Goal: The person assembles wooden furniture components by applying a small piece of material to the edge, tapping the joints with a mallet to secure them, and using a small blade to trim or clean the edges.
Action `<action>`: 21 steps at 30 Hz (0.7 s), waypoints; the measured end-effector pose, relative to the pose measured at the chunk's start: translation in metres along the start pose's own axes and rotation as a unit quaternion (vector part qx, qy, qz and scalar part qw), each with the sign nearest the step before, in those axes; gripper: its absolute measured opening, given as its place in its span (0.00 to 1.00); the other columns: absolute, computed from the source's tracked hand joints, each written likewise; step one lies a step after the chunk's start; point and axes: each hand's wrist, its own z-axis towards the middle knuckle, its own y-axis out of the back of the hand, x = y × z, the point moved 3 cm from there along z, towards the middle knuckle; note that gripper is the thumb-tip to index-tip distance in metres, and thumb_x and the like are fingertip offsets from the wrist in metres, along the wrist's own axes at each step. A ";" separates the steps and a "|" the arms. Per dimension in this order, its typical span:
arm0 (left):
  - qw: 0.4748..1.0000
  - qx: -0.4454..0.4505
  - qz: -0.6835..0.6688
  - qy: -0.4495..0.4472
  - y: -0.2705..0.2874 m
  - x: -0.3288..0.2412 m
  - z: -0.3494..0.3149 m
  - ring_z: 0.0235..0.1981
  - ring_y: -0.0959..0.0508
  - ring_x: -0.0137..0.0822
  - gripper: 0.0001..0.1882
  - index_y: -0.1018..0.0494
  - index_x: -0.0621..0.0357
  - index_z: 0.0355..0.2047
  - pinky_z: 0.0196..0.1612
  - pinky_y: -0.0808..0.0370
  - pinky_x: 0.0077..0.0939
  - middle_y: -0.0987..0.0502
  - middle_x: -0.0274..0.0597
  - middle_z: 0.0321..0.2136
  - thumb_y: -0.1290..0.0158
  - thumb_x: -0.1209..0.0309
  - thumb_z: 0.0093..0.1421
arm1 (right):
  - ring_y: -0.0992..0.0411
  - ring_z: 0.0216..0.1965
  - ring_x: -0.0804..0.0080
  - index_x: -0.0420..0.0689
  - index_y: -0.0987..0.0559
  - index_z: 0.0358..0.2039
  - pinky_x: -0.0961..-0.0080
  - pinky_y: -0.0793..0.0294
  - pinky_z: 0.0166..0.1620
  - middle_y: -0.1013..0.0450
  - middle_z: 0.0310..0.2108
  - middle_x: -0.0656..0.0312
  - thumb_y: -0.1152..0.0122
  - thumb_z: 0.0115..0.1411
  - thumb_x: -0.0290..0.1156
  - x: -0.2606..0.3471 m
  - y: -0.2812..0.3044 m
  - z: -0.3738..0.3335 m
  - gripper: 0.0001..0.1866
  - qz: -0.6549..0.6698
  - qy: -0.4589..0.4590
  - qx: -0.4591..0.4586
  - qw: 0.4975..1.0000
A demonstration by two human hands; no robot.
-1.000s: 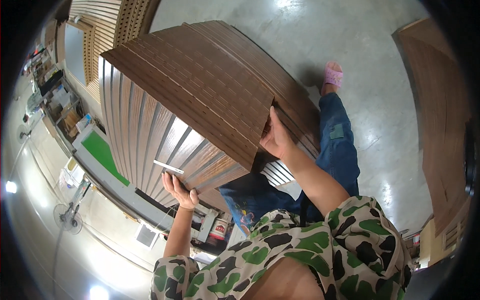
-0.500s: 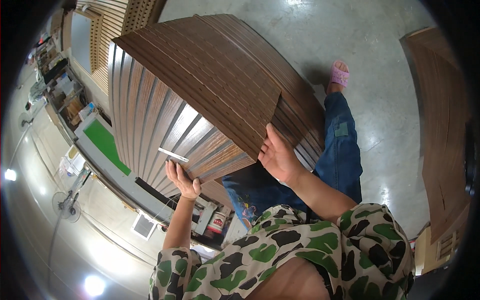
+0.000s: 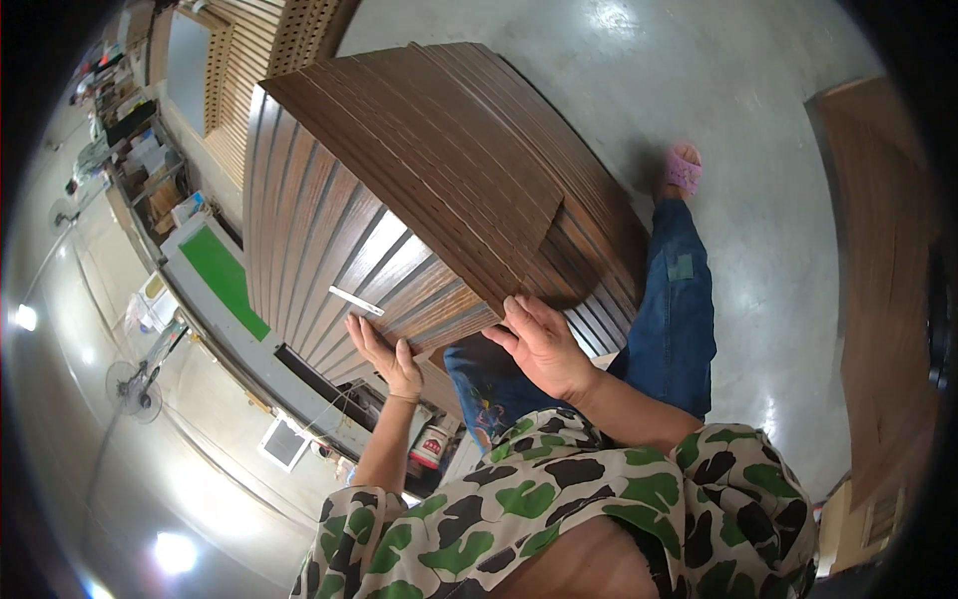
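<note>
A thick stack of brown wood-grain slatted panels [image 3: 419, 170] lies tilted before me, its near end low by my lap. Dark grooves run along the slatted face [image 3: 319, 220] on its left. A short white strip [image 3: 356, 300] lies across that face near the end. My left hand [image 3: 391, 361] rests against the slatted face just below the strip, fingers stretched and thumb apart. At the stack's near corner my right hand [image 3: 544, 349] touches the edge with its fingertips, fingers spread and palm partly showing.
Brown sheets [image 3: 888, 290] stand at the far right. Slatted wood panels [image 3: 264, 40] lean at the upper left. A bench with a green surface [image 3: 222, 280], a fan [image 3: 135, 389] and a white-and-red bucket [image 3: 429, 446] are on the left. My foot wears a pink slipper [image 3: 683, 170].
My right hand has slid down along the edge toward the near corner, its fingers spreading. My left hand's fingers have straightened and its thumb moved apart. The view has shifted slightly.
</note>
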 end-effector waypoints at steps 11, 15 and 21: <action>0.991 0.082 0.066 0.086 0.005 -0.034 0.013 0.67 0.66 0.54 0.45 0.67 0.65 0.65 0.66 0.67 0.42 0.68 0.60 0.66 0.61 0.47 0.61 | 0.35 0.49 0.74 0.43 0.33 0.46 0.67 0.33 0.55 0.34 0.45 0.64 0.45 0.62 0.29 0.031 -0.020 -0.003 0.13 -0.084 -0.102 0.075 0.988; 0.990 0.083 0.057 0.096 0.006 -0.035 0.012 0.67 0.65 0.58 0.48 0.66 0.67 0.64 0.66 0.66 0.45 0.66 0.64 0.65 0.59 0.45 0.59 | 0.31 0.42 0.75 0.47 0.30 0.32 0.67 0.32 0.53 0.32 0.34 0.68 0.45 0.61 0.27 0.033 0.001 0.007 0.03 -0.026 -0.149 0.055 0.987; 0.988 0.089 0.064 0.112 0.008 -0.038 0.012 0.67 0.65 0.59 0.53 0.68 0.68 0.64 0.66 0.65 0.47 0.67 0.66 0.65 0.61 0.37 0.57 | 0.27 0.39 0.69 0.42 0.28 0.36 0.69 0.26 0.45 0.28 0.36 0.60 0.44 0.62 0.38 0.046 0.022 0.023 0.12 -0.099 -0.189 -0.045 0.976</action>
